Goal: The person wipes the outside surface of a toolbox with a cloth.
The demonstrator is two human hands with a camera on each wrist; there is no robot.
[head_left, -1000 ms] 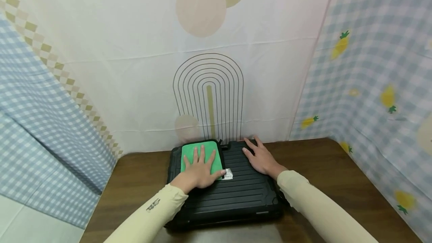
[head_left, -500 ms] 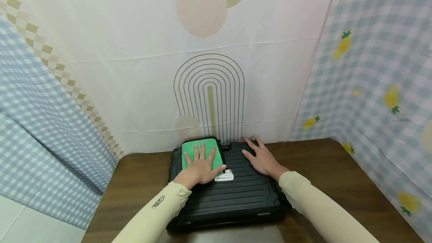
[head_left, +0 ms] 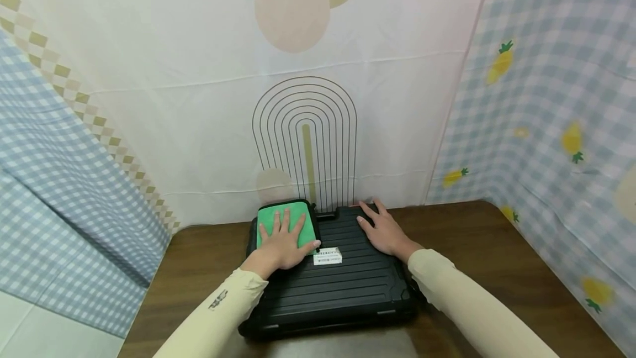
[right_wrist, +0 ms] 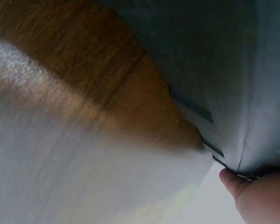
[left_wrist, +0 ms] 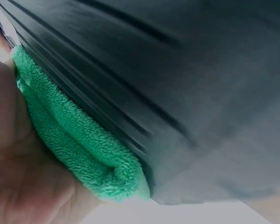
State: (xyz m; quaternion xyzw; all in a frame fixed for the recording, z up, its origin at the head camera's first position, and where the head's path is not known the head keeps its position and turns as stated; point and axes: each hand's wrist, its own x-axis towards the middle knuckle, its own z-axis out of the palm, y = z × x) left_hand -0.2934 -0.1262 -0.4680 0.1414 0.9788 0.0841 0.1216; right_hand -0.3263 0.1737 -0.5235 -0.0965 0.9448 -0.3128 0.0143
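Observation:
A black ribbed hard case [head_left: 333, 286] lies flat on the table, with a white printed label [head_left: 327, 257] near its middle. My left hand [head_left: 284, 248] presses flat, fingers spread, on a green cloth with black edging [head_left: 266, 216] at the case's far left corner. In the left wrist view the fluffy folded edge of the green cloth [left_wrist: 84, 144] shows between the palm and the case's ribs. At the far right of the case rests my right hand [head_left: 385, 232], its fingers spread over the top and reaching the back edge. The right wrist view shows a fingertip [right_wrist: 229, 179] at the case's edge.
The brown wooden table [head_left: 472, 253] extends left and right of the case. Behind it hangs a white patterned curtain [head_left: 213, 142]; blue checked curtains [head_left: 536, 142] close in both sides.
My left hand and the green cloth have slid left across the case, so the white label now shows in full. My right hand stays in place on the case.

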